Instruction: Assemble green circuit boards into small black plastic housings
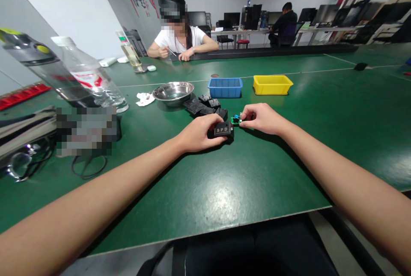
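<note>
My left hand (203, 134) is closed round a small black case (224, 129) with "SPD" printed on its face, held just over the green table. Between the thumb and fingers of my right hand (261, 118) is a small green circuit board (236, 120) carrying a blue part. The board sits right beside the case's right end; whether part of it is inside the case, I cannot tell. Just behind my left hand lies a pile of similar black cases (205, 105), partly hidden by the fingers.
Beyond the pile stand a steel bowl (173, 92), a blue bin (225, 88) and a yellow bin (272, 85). A crumpled tissue (145, 99) lies left of the bowl. Bottles (91, 76), a bag and glasses (19, 166) crowd the left. Across the table sits a co-worker (180, 42).
</note>
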Demonstrator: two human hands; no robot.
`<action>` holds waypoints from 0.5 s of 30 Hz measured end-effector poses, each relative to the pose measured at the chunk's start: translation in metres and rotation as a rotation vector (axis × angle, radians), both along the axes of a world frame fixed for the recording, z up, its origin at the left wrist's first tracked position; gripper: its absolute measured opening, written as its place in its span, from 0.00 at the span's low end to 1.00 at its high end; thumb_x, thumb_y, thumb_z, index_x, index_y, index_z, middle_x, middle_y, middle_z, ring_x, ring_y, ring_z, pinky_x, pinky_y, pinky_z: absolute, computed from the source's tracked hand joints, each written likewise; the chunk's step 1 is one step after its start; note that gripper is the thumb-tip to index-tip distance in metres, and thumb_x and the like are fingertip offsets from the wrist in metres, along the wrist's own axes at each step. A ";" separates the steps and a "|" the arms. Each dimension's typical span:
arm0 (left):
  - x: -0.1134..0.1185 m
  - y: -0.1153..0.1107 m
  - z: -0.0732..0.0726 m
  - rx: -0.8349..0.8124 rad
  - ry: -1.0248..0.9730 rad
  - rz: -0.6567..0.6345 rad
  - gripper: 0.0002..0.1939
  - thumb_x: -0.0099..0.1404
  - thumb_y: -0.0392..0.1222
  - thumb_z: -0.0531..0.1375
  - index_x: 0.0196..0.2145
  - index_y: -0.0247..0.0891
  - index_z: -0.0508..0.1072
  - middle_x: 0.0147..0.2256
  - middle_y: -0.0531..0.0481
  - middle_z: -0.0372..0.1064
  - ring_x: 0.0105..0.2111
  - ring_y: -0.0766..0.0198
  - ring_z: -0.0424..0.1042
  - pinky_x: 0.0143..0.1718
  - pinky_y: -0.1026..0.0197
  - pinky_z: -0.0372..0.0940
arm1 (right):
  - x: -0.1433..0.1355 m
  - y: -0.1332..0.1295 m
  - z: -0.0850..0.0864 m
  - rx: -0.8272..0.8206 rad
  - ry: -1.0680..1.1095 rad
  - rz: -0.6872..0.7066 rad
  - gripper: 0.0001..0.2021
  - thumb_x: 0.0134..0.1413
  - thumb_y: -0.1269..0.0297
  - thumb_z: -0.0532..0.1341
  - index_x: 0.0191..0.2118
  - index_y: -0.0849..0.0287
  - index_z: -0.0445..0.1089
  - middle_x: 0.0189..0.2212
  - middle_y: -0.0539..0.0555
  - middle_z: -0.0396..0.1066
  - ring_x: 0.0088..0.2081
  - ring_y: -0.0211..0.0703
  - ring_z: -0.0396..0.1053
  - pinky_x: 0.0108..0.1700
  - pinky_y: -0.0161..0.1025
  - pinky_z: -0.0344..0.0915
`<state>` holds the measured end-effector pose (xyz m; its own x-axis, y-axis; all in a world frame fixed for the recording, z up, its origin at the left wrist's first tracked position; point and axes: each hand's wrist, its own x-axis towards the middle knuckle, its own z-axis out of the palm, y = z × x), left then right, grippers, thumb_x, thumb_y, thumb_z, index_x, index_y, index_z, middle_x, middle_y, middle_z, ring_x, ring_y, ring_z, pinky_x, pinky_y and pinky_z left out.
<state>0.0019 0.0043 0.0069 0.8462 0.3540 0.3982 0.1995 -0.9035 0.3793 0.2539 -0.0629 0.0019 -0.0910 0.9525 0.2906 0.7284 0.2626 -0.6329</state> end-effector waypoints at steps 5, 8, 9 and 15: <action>0.001 0.000 0.000 -0.005 0.005 0.001 0.16 0.60 0.50 0.63 0.40 0.36 0.71 0.33 0.50 0.72 0.30 0.64 0.69 0.32 0.62 0.63 | -0.001 0.001 0.001 -0.009 -0.014 -0.009 0.07 0.45 0.64 0.70 0.29 0.59 0.74 0.25 0.49 0.73 0.27 0.38 0.66 0.33 0.37 0.60; 0.001 0.000 -0.001 0.001 0.007 -0.001 0.16 0.61 0.50 0.63 0.40 0.36 0.71 0.34 0.49 0.72 0.30 0.64 0.69 0.32 0.62 0.63 | -0.001 0.000 0.003 -0.021 -0.028 -0.017 0.07 0.45 0.64 0.71 0.29 0.60 0.75 0.25 0.49 0.74 0.27 0.38 0.67 0.33 0.37 0.60; 0.001 0.000 -0.001 0.005 0.006 -0.003 0.16 0.61 0.50 0.63 0.40 0.36 0.71 0.34 0.49 0.72 0.30 0.63 0.69 0.32 0.62 0.63 | -0.001 0.000 0.003 -0.026 -0.033 -0.019 0.07 0.45 0.64 0.71 0.30 0.60 0.75 0.25 0.49 0.74 0.27 0.38 0.67 0.33 0.37 0.60; 0.000 0.000 -0.001 0.005 0.003 -0.007 0.15 0.61 0.49 0.63 0.40 0.36 0.71 0.34 0.50 0.72 0.31 0.63 0.70 0.32 0.63 0.63 | -0.001 0.000 0.003 -0.020 -0.044 -0.018 0.06 0.45 0.64 0.70 0.30 0.60 0.76 0.24 0.49 0.74 0.26 0.38 0.67 0.33 0.37 0.60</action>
